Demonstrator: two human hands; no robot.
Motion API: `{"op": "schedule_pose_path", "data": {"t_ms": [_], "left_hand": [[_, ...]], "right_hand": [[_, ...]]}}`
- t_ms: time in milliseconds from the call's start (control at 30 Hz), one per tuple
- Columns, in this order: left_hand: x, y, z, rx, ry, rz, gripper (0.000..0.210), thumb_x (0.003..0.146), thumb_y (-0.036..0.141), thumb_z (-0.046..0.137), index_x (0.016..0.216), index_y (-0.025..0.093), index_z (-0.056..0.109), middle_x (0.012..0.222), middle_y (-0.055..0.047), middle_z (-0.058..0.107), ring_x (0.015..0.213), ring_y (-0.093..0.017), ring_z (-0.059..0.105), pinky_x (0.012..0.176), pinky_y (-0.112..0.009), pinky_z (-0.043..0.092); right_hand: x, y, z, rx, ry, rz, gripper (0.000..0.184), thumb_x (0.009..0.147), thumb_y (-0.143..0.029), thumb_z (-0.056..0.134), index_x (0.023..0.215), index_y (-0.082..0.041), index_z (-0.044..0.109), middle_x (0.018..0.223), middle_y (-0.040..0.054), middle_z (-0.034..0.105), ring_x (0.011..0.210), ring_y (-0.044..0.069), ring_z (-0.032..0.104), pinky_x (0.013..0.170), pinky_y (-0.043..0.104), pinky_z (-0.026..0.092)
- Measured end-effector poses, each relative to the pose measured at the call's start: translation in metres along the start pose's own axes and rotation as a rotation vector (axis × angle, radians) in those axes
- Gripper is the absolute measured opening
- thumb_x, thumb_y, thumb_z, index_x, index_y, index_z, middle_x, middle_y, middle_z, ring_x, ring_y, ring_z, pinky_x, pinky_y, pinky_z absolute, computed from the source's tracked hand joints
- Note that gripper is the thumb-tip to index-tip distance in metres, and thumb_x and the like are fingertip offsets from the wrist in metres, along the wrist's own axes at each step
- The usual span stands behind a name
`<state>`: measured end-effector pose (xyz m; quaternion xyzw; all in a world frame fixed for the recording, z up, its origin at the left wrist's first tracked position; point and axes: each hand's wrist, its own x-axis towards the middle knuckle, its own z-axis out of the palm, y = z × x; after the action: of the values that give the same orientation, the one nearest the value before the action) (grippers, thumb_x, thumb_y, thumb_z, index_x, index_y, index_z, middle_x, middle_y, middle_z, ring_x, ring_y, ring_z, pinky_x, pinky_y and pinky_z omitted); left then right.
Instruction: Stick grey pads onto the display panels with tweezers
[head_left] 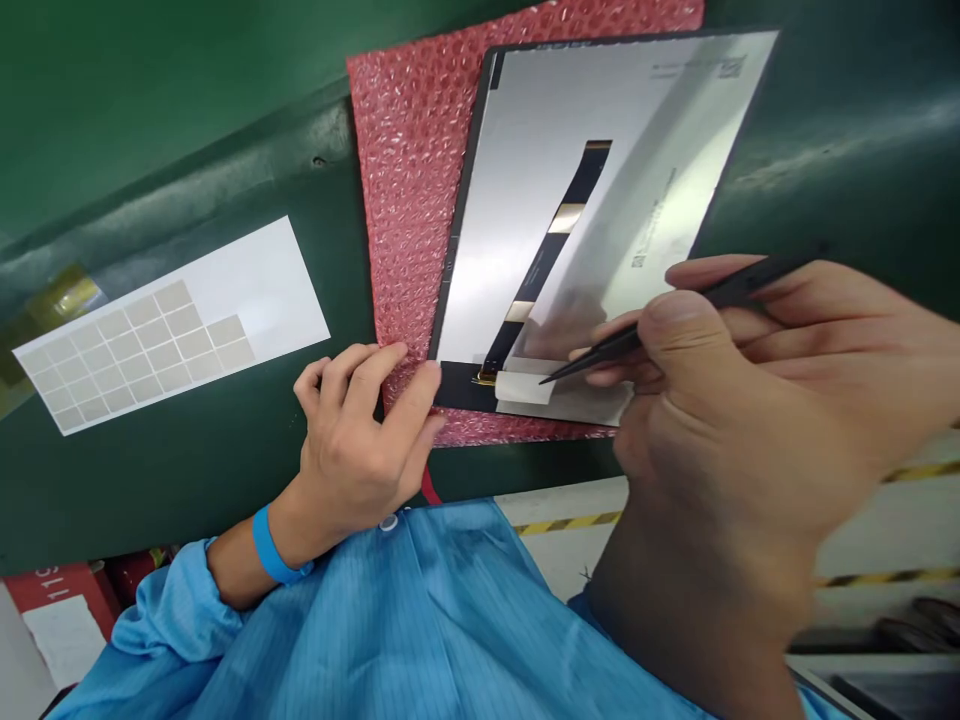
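A flat display panel [559, 105] with a silvery back lies on a pink bubble-wrap sheet [409, 190]. A dark flex cable [536, 270] with gold bands runs across its back. Beside the cable's lower end, a small whitish sticker [523, 387] covers part of the panel's near edge. My right hand [735, 390] is closed around black pointed tweezers [622, 345]; their tip is at the sticker's right part. Over the panel's near left corner, my left hand [367, 425] has its fingers apart, with the index fingertip at the corner and the thumb just below it.
A white sheet of grey square stickers [161, 345] lies on the green mat [225, 470] to the left. Yellowish tape [67, 297] is near its far corner. The table's near edge runs in front of my blue smock. A red box [64, 590] stands below at left.
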<state>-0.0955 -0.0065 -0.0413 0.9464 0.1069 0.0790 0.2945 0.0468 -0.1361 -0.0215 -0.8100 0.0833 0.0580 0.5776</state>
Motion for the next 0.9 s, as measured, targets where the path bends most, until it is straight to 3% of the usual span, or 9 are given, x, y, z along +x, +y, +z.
{"op": "schedule_pose_path", "data": {"t_ms": [233, 567, 800, 900], "left_hand": [[0.0016, 0.0045, -0.0003, 0.003, -0.046, 0.037, 0.027, 0.097, 0.021, 0.063, 0.123, 0.023, 0.070, 0.141, -0.013, 0.065, 0.133, -0.035, 0.055, 0.110, -0.057, 0.032], [0.0040, 0.0075, -0.0010, -0.015, -0.068, 0.021, 0.025, 0.097, 0.021, 0.063, 0.121, 0.026, 0.070, 0.135, -0.008, 0.069, 0.131, -0.034, 0.060, 0.112, -0.057, 0.031], [0.0038, 0.0086, -0.0012, -0.077, -0.092, -0.017, 0.026, 0.097, 0.020, 0.062, 0.121, 0.027, 0.069, 0.138, -0.007, 0.068, 0.134, -0.034, 0.057, 0.115, -0.058, 0.028], [0.0038, 0.0096, -0.0010, -0.090, -0.104, -0.036, 0.028, 0.097, 0.018, 0.062, 0.123, 0.027, 0.069, 0.141, -0.008, 0.066, 0.137, -0.034, 0.055, 0.117, -0.059, 0.026]], "right_hand": [[-0.0057, 0.0078, 0.0062, -0.093, 0.015, -0.063, 0.007, 0.085, -0.018, 0.072, 0.088, -0.012, 0.069, 0.072, 0.0030, 0.065, 0.059, 0.016, 0.066, 0.044, 0.021, 0.053], [-0.0073, 0.0050, 0.0075, -0.126, -0.017, -0.036, 0.005, 0.087, -0.018, 0.069, 0.090, -0.014, 0.067, 0.075, 0.0025, 0.064, 0.062, 0.018, 0.067, 0.043, 0.027, 0.052], [-0.0044, 0.0058, 0.0068, -0.091, -0.021, -0.043, 0.004, 0.083, -0.016, 0.070, 0.083, -0.017, 0.066, 0.101, -0.0014, 0.069, 0.063, 0.012, 0.067, 0.043, 0.024, 0.052], [-0.0058, 0.0063, 0.0081, -0.100, -0.045, -0.066, 0.002, 0.086, -0.015, 0.067, 0.084, -0.017, 0.066, 0.097, -0.0001, 0.068, 0.066, 0.014, 0.068, 0.042, 0.024, 0.051]]}}
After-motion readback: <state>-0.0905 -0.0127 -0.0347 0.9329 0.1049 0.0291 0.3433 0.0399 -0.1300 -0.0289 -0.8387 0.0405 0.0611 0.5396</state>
